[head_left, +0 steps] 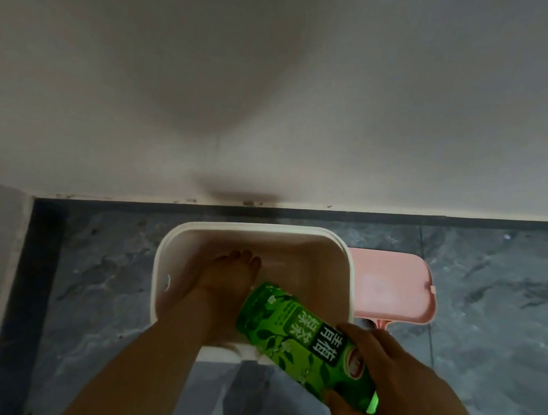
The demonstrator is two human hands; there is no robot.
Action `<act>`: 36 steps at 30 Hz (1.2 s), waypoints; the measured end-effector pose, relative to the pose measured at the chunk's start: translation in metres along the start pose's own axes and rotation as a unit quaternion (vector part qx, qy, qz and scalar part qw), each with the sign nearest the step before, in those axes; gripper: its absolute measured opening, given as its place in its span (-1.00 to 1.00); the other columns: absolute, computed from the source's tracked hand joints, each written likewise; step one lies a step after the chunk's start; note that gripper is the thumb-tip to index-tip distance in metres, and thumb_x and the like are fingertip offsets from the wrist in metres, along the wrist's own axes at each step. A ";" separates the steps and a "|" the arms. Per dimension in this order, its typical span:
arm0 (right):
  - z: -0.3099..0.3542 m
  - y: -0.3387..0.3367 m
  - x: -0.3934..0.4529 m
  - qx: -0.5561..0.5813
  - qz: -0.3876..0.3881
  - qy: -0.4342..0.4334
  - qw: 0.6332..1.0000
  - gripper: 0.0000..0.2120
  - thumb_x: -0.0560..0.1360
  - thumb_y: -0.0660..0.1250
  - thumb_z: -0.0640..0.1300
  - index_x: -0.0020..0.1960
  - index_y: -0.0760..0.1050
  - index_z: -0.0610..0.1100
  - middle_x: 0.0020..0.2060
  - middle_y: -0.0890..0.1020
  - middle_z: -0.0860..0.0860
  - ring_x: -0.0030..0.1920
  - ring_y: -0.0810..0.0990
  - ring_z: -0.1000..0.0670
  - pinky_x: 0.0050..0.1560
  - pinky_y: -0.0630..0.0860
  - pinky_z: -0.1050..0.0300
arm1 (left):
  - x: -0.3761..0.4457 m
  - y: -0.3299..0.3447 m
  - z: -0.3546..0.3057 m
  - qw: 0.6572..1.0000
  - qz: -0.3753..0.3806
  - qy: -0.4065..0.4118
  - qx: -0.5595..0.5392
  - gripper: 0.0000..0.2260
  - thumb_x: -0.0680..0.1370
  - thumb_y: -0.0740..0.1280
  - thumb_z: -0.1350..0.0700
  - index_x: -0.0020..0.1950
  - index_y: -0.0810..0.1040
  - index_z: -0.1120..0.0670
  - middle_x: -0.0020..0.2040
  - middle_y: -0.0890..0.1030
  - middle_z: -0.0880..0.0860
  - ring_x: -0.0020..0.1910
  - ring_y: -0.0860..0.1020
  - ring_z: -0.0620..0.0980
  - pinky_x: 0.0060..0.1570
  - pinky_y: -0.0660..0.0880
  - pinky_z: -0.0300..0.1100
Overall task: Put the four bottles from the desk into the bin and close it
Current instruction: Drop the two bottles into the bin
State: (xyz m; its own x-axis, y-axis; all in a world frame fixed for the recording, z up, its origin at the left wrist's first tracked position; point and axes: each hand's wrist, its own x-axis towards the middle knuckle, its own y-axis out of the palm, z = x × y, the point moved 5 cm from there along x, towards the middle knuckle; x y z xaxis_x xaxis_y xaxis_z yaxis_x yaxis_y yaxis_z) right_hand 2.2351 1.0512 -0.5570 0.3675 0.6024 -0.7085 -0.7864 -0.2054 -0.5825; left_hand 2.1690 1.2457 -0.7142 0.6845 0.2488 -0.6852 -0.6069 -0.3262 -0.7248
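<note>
- Fingers (359,336) of the right hand (393,382): wrapped round the lower end of the green bottle (297,336), closed firmly on it.
- Green bottle: tilted, its far end pointing down and forward over the near rim of the bin (160,263); partly inside the opening, not yet released.
- Left hand (233,270): reaching deep into the bin, fingers curled loosely near the bottom. Whether it holds or has just set down anything I cannot tell; nothing shows clearly in its grasp.
- Bin: pale, rounded rectangle, standing open on the dark floor (491,295) close to the wall (278,74). Contents mostly hidden by the arm and by shadow; no other bottle can be made out.
- Lid (392,285): pink, lying on the floor just beside the bin's right side, touching or nearly touching it.
- Desk and remaining bottles: out of view.
- Step in hand, by judgement: lowering this bottle in.
- Advice: draw the left hand aside so the bottle has room; lower the bottle further before letting go, laying it flat along the bottom to leave space for the rest.
- Caution: the bottle's far end passes close to the left wrist; a drop from rim height could bounce or tip the light bin.
- Lid goes on last.
</note>
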 end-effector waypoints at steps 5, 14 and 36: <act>0.011 -0.008 -0.001 -0.008 0.007 -0.004 1.000 -0.26 0.35 0.24 0.32 0.43 0.04 0.19 0.31 0.37 0.17 0.21 0.50 0.14 0.14 0.55 0.22 | -0.057 -0.040 0.020 0.946 -0.087 -0.006 -0.312 -0.94 0.47 0.26 0.10 -0.15 0.47 0.08 -0.13 0.47 0.11 -0.16 0.43 0.03 -0.03 0.50 -0.04; 0.064 -0.001 0.065 -0.098 0.014 -0.065 0.993 -0.36 0.41 0.25 0.22 0.39 0.19 -0.01 0.24 0.44 -0.04 0.18 0.51 -0.13 0.06 0.51 -0.01 | -0.141 -0.060 0.045 0.887 -0.275 -0.093 -0.360 -0.82 0.51 0.27 0.29 0.07 0.58 0.18 -0.01 0.64 0.11 -0.07 0.59 0.00 -0.08 0.43 -0.29; 0.072 0.041 0.096 -0.067 0.079 -0.019 0.994 -0.57 0.54 0.18 0.04 0.38 0.29 -0.04 0.32 0.46 -0.08 0.28 0.47 -0.10 0.34 0.39 -0.05 | -0.168 -0.051 0.052 0.848 -0.266 -0.161 -0.428 -0.81 0.55 0.22 0.21 0.10 0.57 0.11 0.04 0.61 0.02 -0.02 0.54 -0.07 0.02 0.46 -0.22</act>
State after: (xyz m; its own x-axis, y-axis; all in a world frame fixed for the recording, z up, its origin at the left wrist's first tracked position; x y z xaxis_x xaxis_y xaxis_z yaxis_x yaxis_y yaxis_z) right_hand 2.2024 1.1561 -0.6205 0.2235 0.5823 -0.7817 -0.7583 -0.4000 -0.5148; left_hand 2.0639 1.2680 -0.5655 0.5404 0.7597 -0.3616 0.3641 -0.5986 -0.7135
